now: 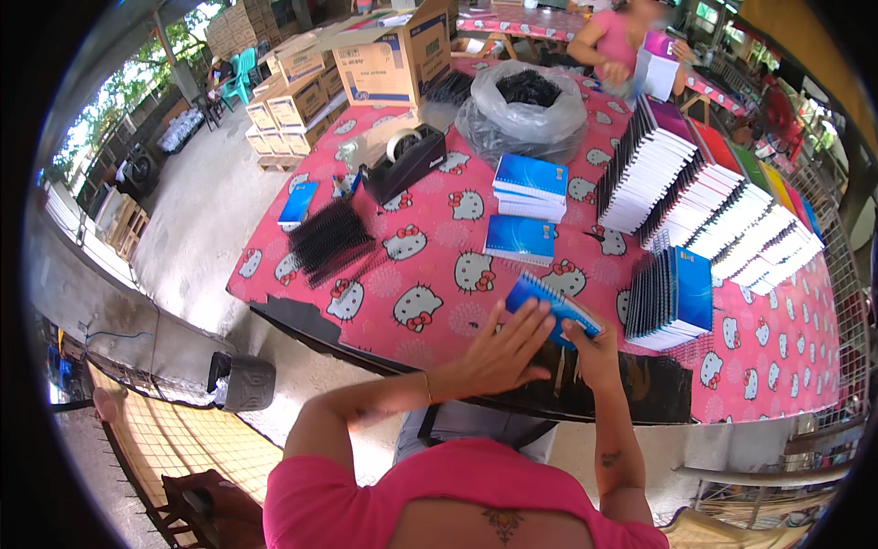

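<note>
Near the front edge of the table, a blue spiral notebook (528, 290) is tilted between my hands. My left hand (506, 350) lies across its cover with fingers stretched out. At its right end, my right hand (596, 353) grips the notebook, the thumb on the cover. Just beyond are a small blue notebook pile (519, 240) and a taller stack of blue notebooks (530, 178). To the right of my right hand stands a row of blue spiral notebooks (688, 288). A heap of black spiral bindings (329, 240) lies to the left.
A tape dispenser (407, 166), a bag of black bindings (523, 114) and an open carton (389, 69) stand farther back on the pink tablecloth. Long rows of notebooks (722, 197) fill the right side. Another person (608, 46) handles notebooks across the table. A bin (249, 382) stands on the floor.
</note>
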